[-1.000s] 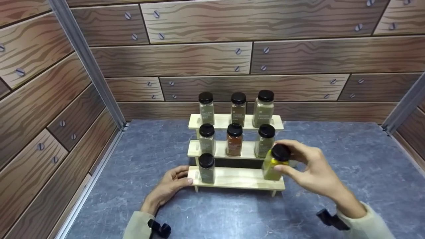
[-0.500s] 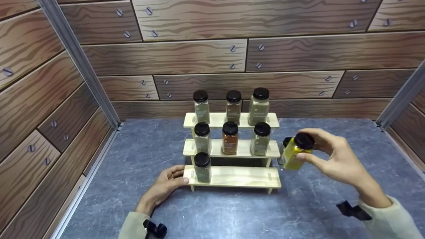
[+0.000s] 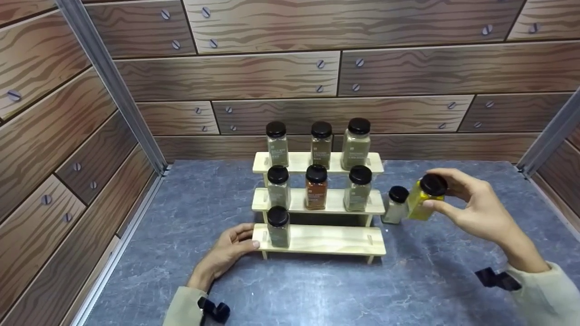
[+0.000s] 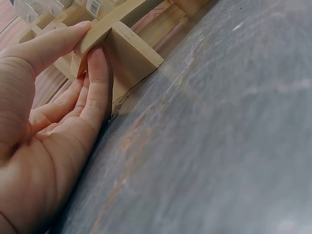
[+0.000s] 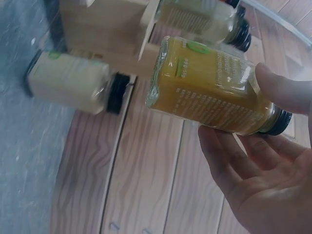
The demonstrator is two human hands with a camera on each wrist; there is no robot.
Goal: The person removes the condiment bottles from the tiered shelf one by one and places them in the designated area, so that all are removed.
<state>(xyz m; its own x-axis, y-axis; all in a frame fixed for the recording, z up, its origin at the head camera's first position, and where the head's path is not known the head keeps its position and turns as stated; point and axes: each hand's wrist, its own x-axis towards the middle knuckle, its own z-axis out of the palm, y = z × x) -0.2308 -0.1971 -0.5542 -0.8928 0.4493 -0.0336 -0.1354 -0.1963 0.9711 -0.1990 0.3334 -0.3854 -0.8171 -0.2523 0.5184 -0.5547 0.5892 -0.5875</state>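
My right hand [image 3: 480, 210] grips a spice jar [image 3: 419, 204] of yellow powder with a black lid, thumb on one side and fingers on the other. In the right wrist view the jar [image 5: 209, 87] hangs above the table, slightly tilted. Beside it, a jar of pale powder [image 3: 395, 210] stands on the table right of the wooden rack. At the left end of the rack's lowest shelf [image 3: 331, 240], my left hand [image 3: 226, 249] pinches the board. The left wrist view shows the thumb on top of the board [image 4: 122, 14] and a finger under it.
The three-step rack carries three jars on its top shelf [image 3: 297, 159], three on the middle shelf [image 3: 337, 201], and one dark jar [image 3: 278, 231] at the left of the lowest. Wood-patterned walls [image 3: 272, 77] enclose the grey table [image 3: 204, 190] at the back and sides.
My right hand has carried the yellow spice jar off the lowest shelf's right end, moving right past the pale jar, which now shows fully. The left hand stays on the rack.
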